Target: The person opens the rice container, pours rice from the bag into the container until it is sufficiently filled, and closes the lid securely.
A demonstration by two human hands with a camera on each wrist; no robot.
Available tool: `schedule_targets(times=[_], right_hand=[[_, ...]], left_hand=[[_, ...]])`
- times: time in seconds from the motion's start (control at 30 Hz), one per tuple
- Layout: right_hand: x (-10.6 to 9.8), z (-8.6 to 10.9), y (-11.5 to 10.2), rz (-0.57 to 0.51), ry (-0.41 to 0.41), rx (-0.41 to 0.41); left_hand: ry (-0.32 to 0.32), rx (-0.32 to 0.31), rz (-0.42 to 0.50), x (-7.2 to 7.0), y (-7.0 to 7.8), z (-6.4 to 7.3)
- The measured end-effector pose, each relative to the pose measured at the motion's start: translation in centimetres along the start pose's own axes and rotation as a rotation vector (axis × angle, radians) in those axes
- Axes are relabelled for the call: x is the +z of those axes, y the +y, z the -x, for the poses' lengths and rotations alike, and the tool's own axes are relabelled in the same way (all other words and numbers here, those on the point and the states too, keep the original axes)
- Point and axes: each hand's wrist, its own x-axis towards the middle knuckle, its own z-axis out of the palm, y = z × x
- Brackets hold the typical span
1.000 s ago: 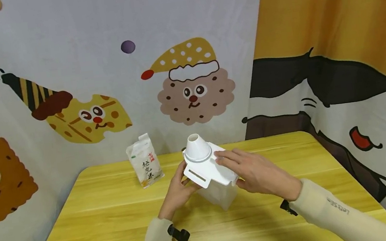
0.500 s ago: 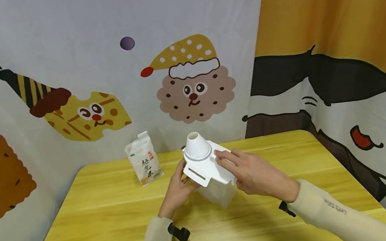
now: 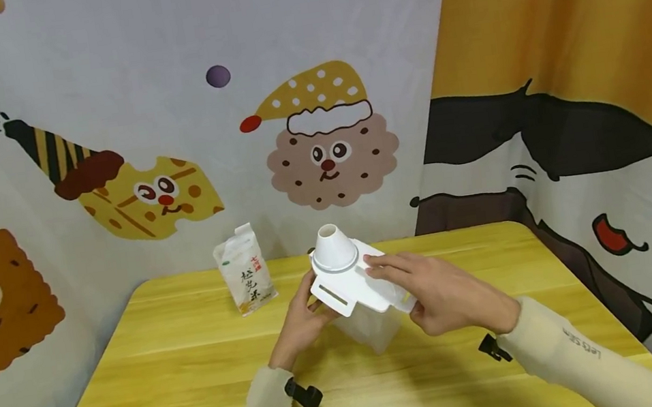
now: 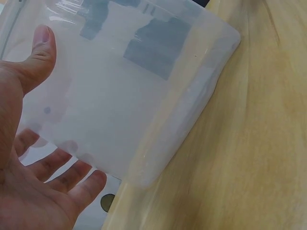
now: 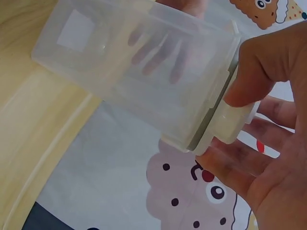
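A translucent plastic storage container (image 3: 373, 328) is in the middle of the head view. Its white lid (image 3: 358, 288) carries a cone-shaped spout (image 3: 333, 249) and a slotted tab on the near left. My left hand (image 3: 305, 323) grips the container's left side; in the left wrist view the thumb (image 4: 43, 52) lies on the near wall and the fingers reach round beneath. My right hand (image 3: 436, 285) is at the lid's right end, fingers over the top. In the right wrist view its thumb (image 5: 249, 79) holds the lid's side latch (image 5: 235, 120), which stands out from the container.
A white rice bag (image 3: 245, 270) with printed characters stands at the back left of the wood-grain table (image 3: 201, 385). Behind the table hangs a cartoon-printed curtain (image 3: 146, 62).
The right hand has shifted slightly right, and the latch on the lid's right side has swung outward with the thumb. The left hand and the container stay in place.
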Motion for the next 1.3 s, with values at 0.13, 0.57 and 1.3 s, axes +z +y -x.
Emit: schedule_targets(times=[0.13,0.57,1.3], right_hand=[[-0.2,0.3,0.2,-0.037,-0.053,0.024],[-1.0,-0.1,0.8,-0.253,-0.146,0.063],[-0.2,-1.1,2.8,-0.399,-0.108,0.087]], left_hand=[[-0.005,0.000,0.011,0.1,-0.2,0.1],[-0.022,-0.023,0.017,-0.5,0.0,0.7],[0.087,0.044,0.010,0.5,0.6,0.8]])
